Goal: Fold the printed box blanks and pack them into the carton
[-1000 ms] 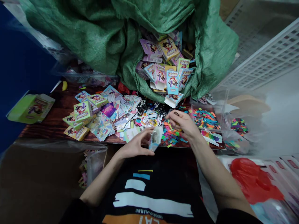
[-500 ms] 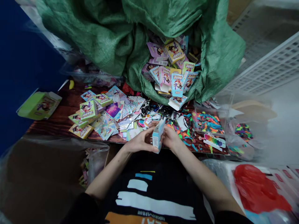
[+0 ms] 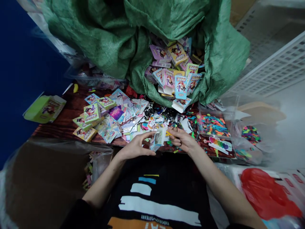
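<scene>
Parted since the earlier view, the left hand (image 3: 135, 148) narrowly grips a blue paper carton (image 3: 157, 138), apparently needing folding shut, the right hand (image 3: 182, 140) open just beside it.

Between the fingers (image 3: 177, 136) sits a small box (image 3: 158, 136) of thin, glossy printed card. Beyond the fingertips, a rough woven plastic sack (image 3: 221, 57) spills smooth coated cards (image 3: 177, 54). Beneath the fingers lies a shiny varnished wooden table (image 3: 71, 109); to their right are a clear plastic tray (image 3: 199, 119) and a matt white plastic crate (image 3: 274, 66).
</scene>
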The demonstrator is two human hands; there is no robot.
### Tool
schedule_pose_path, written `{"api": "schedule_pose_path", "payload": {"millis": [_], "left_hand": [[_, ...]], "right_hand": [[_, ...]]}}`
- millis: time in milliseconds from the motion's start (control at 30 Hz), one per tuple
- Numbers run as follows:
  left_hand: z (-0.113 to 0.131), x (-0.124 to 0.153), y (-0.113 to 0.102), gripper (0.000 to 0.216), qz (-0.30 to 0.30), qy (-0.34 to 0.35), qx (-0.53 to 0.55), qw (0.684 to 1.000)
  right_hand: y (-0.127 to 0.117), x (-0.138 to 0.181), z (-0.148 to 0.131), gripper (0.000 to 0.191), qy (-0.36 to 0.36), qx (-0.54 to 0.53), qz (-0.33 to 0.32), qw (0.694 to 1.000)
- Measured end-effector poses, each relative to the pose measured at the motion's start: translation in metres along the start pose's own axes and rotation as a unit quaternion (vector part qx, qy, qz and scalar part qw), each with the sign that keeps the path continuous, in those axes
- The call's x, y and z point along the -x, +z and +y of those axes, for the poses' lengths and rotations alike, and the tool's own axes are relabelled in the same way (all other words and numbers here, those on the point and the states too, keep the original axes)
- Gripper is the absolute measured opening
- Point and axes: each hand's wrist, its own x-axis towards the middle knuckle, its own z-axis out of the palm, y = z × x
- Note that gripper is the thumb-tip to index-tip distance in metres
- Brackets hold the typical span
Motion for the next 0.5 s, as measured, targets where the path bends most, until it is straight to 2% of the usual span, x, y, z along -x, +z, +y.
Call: {"api": "schedule_pose_path", "payload": {"millis": [67, 133, 233, 300, 367, 433, 500], "left_hand": [[-0.006, 0.0, 0.001, 0.074, 0.052, 0.028, -0.086, 0.995], [-0.012, -0.001, 0.003, 0.071, 0.082, 0.05, -0.152, 0.984], [-0.018, -0.004, 0.007, 0.069, 0.097, 0.066, -0.207, 0.971], [-0.018, -0.005, 0.009, 0.068, 0.103, 0.071, -0.231, 0.965], [-0.016, -0.005, 0.011, 0.067, 0.108, 0.075, -0.249, 0.96], [-0.015, -0.006, 0.013, 0.067, 0.107, 0.079, -0.261, 0.956], [-0.015, -0.006, 0.014, 0.067, 0.108, 0.083, -0.275, 0.952]], "right_hand": [[-0.002, 0.007, -0.016, 0.033, -0.06, 0.032, 0.04, 0.997], [0.0, 0.017, -0.033, 0.032, -0.105, 0.073, 0.053, 0.99], [0.013, 0.031, -0.052, 0.027, -0.135, 0.175, 0.034, 0.975], [0.026, 0.036, -0.06, 0.02, -0.152, 0.283, -0.004, 0.947], [0.039, 0.036, -0.062, 0.016, -0.16, 0.407, -0.062, 0.897], [0.052, 0.032, -0.06, 0.011, -0.157, 0.528, -0.098, 0.829], [0.063, 0.025, -0.055, 0.007, -0.15, 0.638, -0.07, 0.752]]}}
